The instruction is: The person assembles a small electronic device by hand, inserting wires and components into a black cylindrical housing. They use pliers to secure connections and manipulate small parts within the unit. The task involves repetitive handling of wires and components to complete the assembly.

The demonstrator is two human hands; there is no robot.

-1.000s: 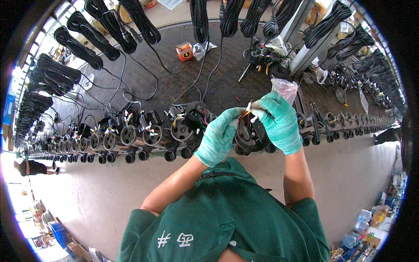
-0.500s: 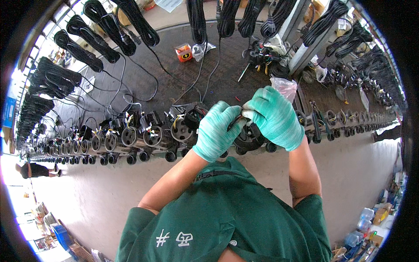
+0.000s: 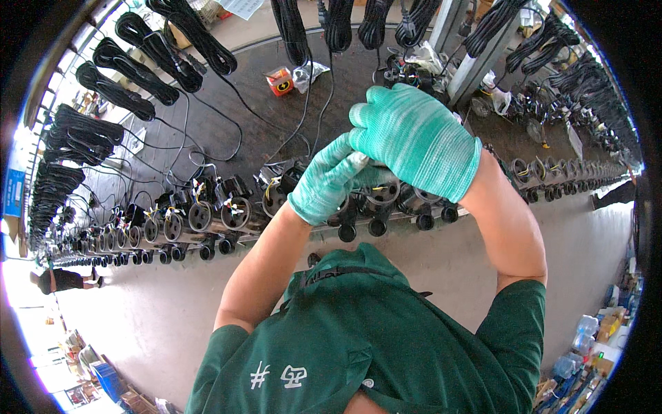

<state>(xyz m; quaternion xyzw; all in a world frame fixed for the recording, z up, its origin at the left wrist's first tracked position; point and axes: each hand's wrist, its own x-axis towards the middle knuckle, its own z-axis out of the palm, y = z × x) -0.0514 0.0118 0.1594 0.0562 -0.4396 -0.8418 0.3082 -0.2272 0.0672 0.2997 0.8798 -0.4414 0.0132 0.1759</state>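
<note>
Both my hands wear green knit gloves and meet over the near edge of the dark workbench (image 3: 269, 114). My left hand (image 3: 325, 181) is closed, its fingers pressed together against the fingertips of the right. Above and to its right, my right hand (image 3: 414, 138) is closed with its back toward me. Whatever lies between the fingers is hidden by the gloves. Just below them a round black housing (image 3: 380, 192) with wires in it sits in the row along the edge. Another open round housing (image 3: 274, 199) is just left of my left hand.
Bundled black power cords (image 3: 289, 31) hang across the far side, their leads trailing over the bench. A small orange box (image 3: 279, 81) lies beside a clear plastic bag (image 3: 308, 76). A grey metal post (image 3: 476, 65) rises at the right, near tangled wired parts (image 3: 541, 114).
My right hand has moved up and left, turning its back toward me. My left hand has shifted slightly left, with its fingers straighter. The view has shifted a little.
</note>
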